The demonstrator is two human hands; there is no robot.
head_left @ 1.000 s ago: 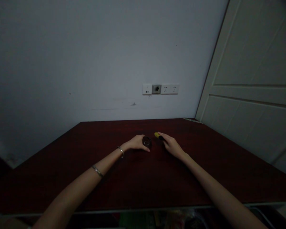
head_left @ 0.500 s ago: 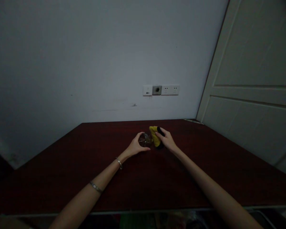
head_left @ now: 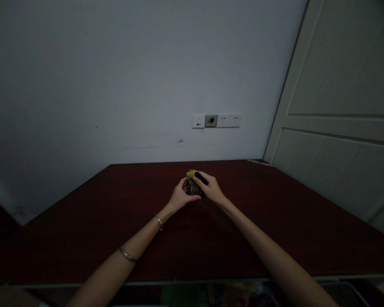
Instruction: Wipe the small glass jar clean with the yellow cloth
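Here, right fingers (head_left: 208,186) hold the yellow piece (head_left: 190,174) (black-ended) over the jar (head_left: 192,188).

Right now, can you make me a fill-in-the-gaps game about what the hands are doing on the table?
The left hand and the right hand meet at a small glass jar on a dark ____ table.
The tool in the right hand is black and ____.
Two bracelets sit on the ____ arm.
The sockets are on the ____ behind the table.
Missing words: red, yellow, left, wall.
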